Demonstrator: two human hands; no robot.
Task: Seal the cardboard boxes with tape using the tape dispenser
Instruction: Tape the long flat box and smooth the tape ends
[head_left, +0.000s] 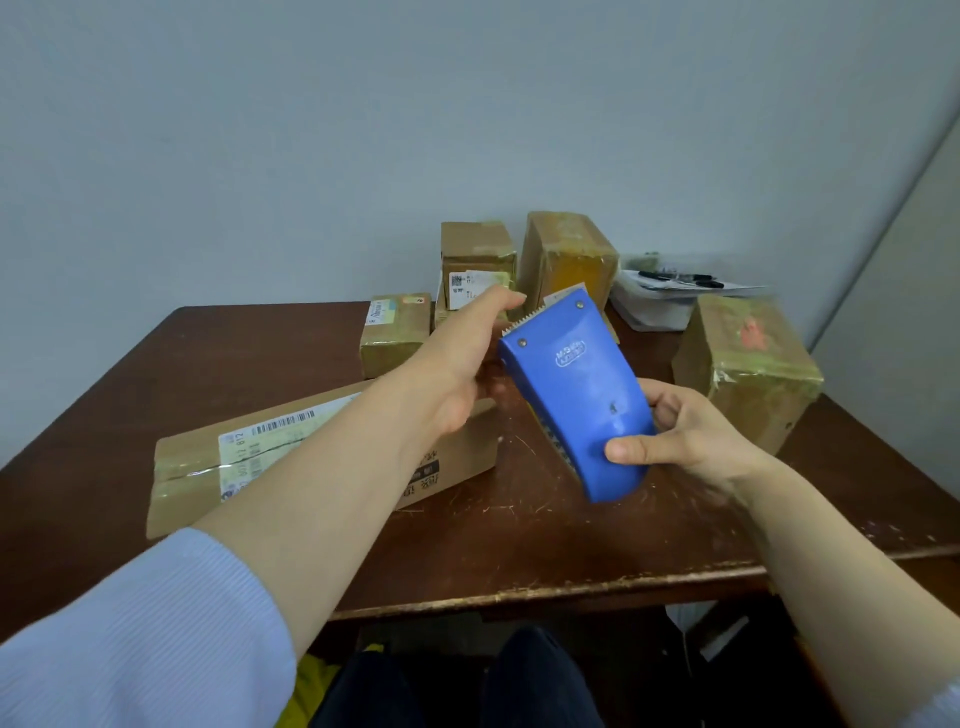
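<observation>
While the right hand (691, 441) grips the blue tape dispenser (576, 395) above the table (519, 545), its teeth (522, 326) sit just beside the left hand (462, 358); open or curled, I can't tell. One careless tug could nick skin. Cardboard boxes (743, 374) lie left, behind and right of the dispenser.
</observation>
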